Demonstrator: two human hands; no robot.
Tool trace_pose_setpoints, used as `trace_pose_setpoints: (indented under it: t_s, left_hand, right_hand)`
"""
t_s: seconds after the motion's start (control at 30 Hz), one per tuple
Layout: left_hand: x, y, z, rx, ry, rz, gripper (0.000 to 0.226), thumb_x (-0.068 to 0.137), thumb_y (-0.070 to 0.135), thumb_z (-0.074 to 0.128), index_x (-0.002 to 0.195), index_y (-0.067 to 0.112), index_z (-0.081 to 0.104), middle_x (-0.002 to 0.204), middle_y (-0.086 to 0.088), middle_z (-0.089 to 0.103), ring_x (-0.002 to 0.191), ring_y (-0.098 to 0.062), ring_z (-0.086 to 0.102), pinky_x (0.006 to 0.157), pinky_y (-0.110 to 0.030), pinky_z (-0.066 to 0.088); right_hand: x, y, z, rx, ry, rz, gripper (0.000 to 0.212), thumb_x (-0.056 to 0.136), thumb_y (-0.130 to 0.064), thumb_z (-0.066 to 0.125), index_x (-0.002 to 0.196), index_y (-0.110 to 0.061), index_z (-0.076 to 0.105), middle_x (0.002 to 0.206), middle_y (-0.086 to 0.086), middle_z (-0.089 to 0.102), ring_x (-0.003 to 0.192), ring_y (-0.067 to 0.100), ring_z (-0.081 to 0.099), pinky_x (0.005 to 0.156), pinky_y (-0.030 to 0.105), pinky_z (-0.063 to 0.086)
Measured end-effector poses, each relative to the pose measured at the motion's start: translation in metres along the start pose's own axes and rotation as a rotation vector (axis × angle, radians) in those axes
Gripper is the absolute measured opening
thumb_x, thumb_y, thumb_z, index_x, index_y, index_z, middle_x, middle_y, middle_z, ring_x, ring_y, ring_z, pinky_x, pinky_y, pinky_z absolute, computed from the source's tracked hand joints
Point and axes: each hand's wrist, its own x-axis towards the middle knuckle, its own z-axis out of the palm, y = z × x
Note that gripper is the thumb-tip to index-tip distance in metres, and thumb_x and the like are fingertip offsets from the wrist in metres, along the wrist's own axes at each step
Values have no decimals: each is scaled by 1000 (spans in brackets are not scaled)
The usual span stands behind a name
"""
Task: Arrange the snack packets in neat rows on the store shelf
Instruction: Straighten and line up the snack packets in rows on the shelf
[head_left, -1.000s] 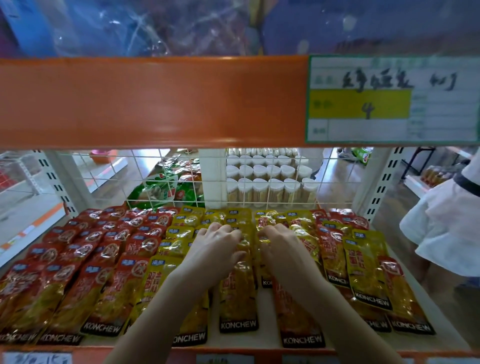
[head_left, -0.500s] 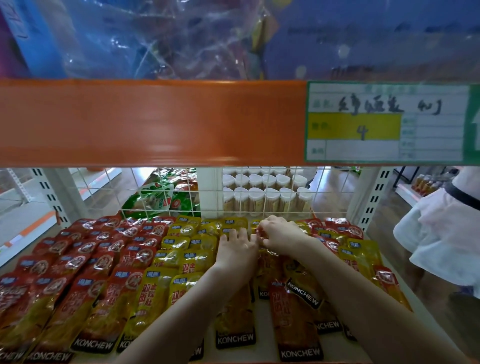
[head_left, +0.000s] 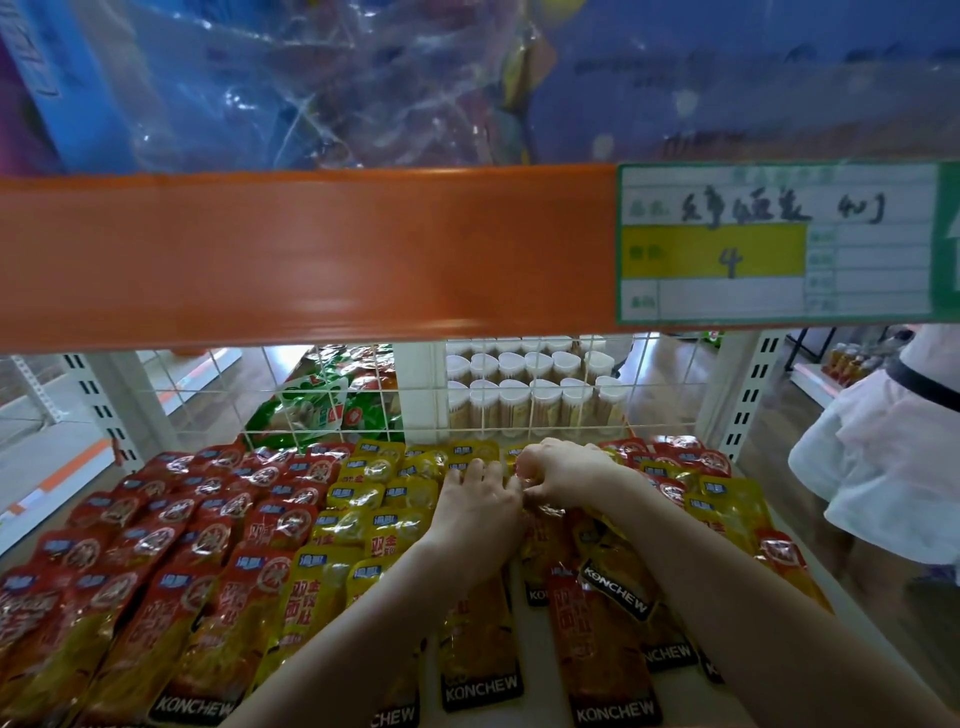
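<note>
Red snack packets lie in overlapping rows on the left of the shelf, yellow packets in rows beside them. In the middle and right the yellow and red packets lie looser, some askew. My left hand rests flat, fingers straight, on yellow packets near the back of the shelf. My right hand is just right of it, fingers curled, pinching the top of a yellow packet at the back row.
A white wire grid closes the back of the shelf; green bags and white-lidded jars stand behind it. An orange shelf beam with a price label hangs overhead. A person in white stands at right.
Both hands have reached further back over the packets. My right hand went from lying flat to pinching a packet at the back. The camera has tilted up slightly.
</note>
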Motion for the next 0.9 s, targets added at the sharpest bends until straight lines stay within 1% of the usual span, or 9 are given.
trace_pose_setpoints:
  t_s: [0.17,0.27,0.37,0.5,0.6,0.7,0.77,0.83,0.9]
  left_hand:
    - [-5,9,-3,23,34,142,45,97,36,38,135,11,41,135,-9,46,127,-29,36,103,-45,28]
    - [-6,8,-2,34,12,143,44,98,39,38,130,11,45,130,-8,51,123,-28,40,101,-44,29]
    - [-6,4,0,15,-11,127,48,97,44,37,130,10,45,131,-8,49,127,-30,36,103,-44,27]
    - [-2,-2,4,-26,18,130,49,95,44,41,132,13,43,133,-7,47,126,-27,36,101,-42,29]
    - [9,-5,7,-63,31,100,46,94,44,44,129,12,47,132,-7,47,125,-27,36,100,-42,32]
    - [19,-5,8,-91,9,66,49,94,49,43,121,9,51,129,-10,47,125,-28,34,100,-43,32]
    - [22,-4,8,-81,-29,43,45,96,45,41,120,8,51,128,-12,48,123,-30,36,100,-44,33]
    - [25,-2,6,-78,-52,25,43,97,41,41,120,7,50,128,-13,48,122,-31,37,100,-45,32]
    - [28,0,4,-95,-63,13,42,96,40,43,121,7,48,128,-15,48,123,-32,37,100,-45,32]
  right_hand:
    - [1,4,-10,47,-30,-35,42,88,-40,60,128,-28,52,132,-6,52,120,16,49,100,41,42]
    - [1,5,-12,48,-48,-38,48,87,-39,63,131,-28,49,134,-6,51,122,16,48,101,42,40]
    - [-3,4,-9,10,11,-40,48,88,-39,61,132,-26,47,134,-5,50,124,16,46,102,43,36]
    - [-13,3,-4,-39,162,-72,33,91,-38,55,119,-21,57,123,0,54,119,19,48,98,44,35]
    - [-25,6,-4,-71,96,-88,29,89,-40,56,111,-21,59,118,0,54,116,19,47,97,44,36]
    - [-33,10,-2,-118,36,-97,35,89,-49,55,102,-17,58,107,-1,51,108,18,48,92,40,37]
    - [-34,12,0,-128,43,-97,36,89,-48,55,105,-16,58,108,0,49,109,19,47,94,40,38]
    - [-34,11,0,-133,43,-86,36,90,-43,56,114,-17,56,116,2,49,116,20,44,99,45,37]
    - [-34,11,-1,-127,25,-72,39,90,-43,56,117,-16,53,121,3,47,119,21,41,102,48,34]
